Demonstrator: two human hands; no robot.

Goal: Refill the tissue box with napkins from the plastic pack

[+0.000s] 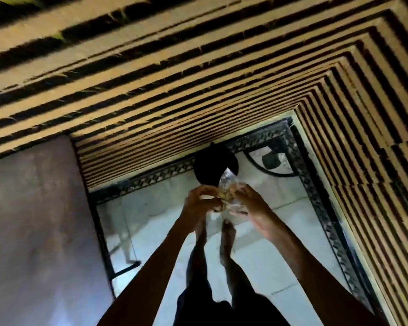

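A crumpled clear plastic pack (229,184) is held up in front of me over a white tiled floor, with something yellowish showing inside it. My left hand (199,201) pinches its left edge with curled fingers. Around its right side and bottom my right hand (250,203) is closed. No tissue box is in view. The frame is blurred, so the contents of the pack are hard to make out.
A round black object (212,165) sits on the floor (257,260) beyond the hands. Wooden slatted steps (198,90) run across the top and right. A brown surface (33,231) fills the left. My legs and bare feet (226,234) are below.
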